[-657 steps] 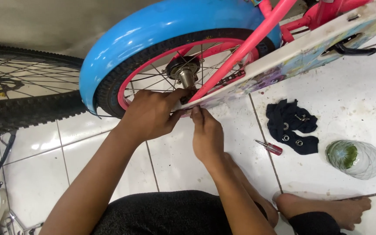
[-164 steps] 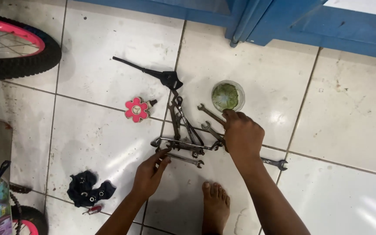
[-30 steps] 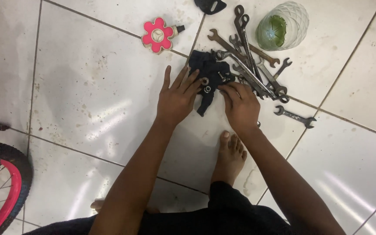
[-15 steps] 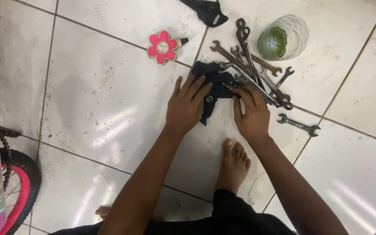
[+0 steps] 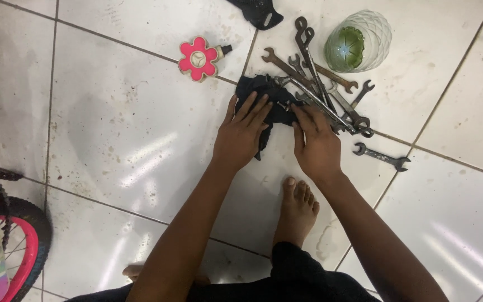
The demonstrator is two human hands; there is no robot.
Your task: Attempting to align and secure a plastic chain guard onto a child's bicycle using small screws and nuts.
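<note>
We start at the hands. Our left hand lies flat, fingers spread and extended, pressing on the near-left part of a black cloth that sits on the white tiled floor. Our right hand rests on the cloth's right edge, fingers slightly curled and pointing toward a small metal part that lies on the fabric; whether the fingertips pinch that part or merely touch it, we cannot tell from this angle. Neither hand is closed around a tool.

The cloth lies just beside, and partly under, the near ends of a pile of wrenches, which fans out to the far right. One single wrench lies apart, to the right of our right hand. Beyond the pile stands a clear glass bowl with a green base. To the far left of the cloth lies a pink flower-shaped cap, and a black part shows at the far edge of the view. Our bare foot rests near, between the forearms. A bicycle wheel with a pink rim stands at the near left, well apart from the hands.

We judge the work to be at an early stage: the cloth is being handled, no wrench is picked up, and the wheel is unattended.
</note>
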